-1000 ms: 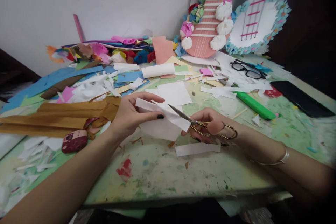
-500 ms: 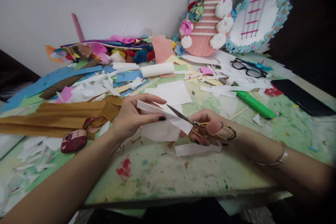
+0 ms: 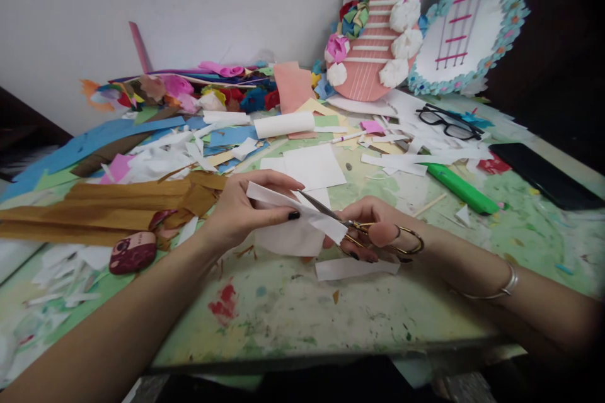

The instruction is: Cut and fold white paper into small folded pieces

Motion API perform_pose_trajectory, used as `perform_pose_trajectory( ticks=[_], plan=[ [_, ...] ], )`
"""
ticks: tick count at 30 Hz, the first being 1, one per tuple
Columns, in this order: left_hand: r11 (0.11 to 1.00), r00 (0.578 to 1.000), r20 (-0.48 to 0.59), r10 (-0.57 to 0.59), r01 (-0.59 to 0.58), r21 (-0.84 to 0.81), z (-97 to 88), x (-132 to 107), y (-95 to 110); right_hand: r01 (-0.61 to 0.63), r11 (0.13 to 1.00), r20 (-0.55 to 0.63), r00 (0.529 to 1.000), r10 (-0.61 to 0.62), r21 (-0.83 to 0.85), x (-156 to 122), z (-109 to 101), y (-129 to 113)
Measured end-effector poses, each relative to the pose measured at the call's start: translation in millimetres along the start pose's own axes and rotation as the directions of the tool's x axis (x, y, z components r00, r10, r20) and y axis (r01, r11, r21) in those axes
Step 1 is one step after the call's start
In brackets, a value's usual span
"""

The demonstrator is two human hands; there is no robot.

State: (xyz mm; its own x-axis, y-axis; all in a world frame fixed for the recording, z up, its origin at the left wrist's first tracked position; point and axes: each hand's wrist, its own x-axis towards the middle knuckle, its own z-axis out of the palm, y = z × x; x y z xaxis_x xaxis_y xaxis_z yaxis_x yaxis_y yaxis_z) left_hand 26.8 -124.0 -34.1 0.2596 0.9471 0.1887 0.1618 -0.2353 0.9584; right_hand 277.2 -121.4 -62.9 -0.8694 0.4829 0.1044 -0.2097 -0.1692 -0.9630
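Note:
My left hand (image 3: 241, 209) pinches a piece of white paper (image 3: 293, 230) between thumb and fingers, holding it just above the table. My right hand (image 3: 373, 230) grips gold-handled scissors (image 3: 359, 223), fingers through the loops. The blades point left and sit in the paper, with a narrow strip hanging along their upper side. A cut white strip (image 3: 355, 267) lies on the table just below my right hand.
Brown crepe paper (image 3: 104, 211) lies at left beside a small painted figure (image 3: 133, 253). Coloured paper scraps and flowers (image 3: 189, 91) pile at the back. Two paper guitar models (image 3: 378, 44), black glasses (image 3: 447, 123), a green marker (image 3: 460, 189) and a dark phone (image 3: 543, 173) sit at right.
The scissors have moved a little further left into the paper and the blades have closed somewhat. My left hand has barely shifted.

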Motion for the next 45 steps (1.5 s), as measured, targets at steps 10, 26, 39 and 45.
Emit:
perform_pose_trajectory(
  ticks=[10,26,39,45],
  plan=[
    [1.0,1.0,-0.018,0.002,-0.002,0.029,1.8,0,-4,-0.127,0.99,-0.072,0.99,0.122,-0.068,3,4,-7],
    [0.998,1.0,0.009,0.0,0.0,0.056,3.1,-2,0,-0.049,0.999,-0.027,0.998,0.049,-0.023,1,9,-9],
    [0.994,0.997,-0.028,-0.076,0.073,-0.085,4.0,-2,-1,-0.123,0.989,-0.121,0.986,0.112,-0.083,0,7,-11],
    [0.972,0.996,-0.027,-0.082,0.074,-0.221,-0.7,1,0,-0.134,0.984,-0.13,0.984,0.119,-0.114,-1,4,-13]
  ],
)
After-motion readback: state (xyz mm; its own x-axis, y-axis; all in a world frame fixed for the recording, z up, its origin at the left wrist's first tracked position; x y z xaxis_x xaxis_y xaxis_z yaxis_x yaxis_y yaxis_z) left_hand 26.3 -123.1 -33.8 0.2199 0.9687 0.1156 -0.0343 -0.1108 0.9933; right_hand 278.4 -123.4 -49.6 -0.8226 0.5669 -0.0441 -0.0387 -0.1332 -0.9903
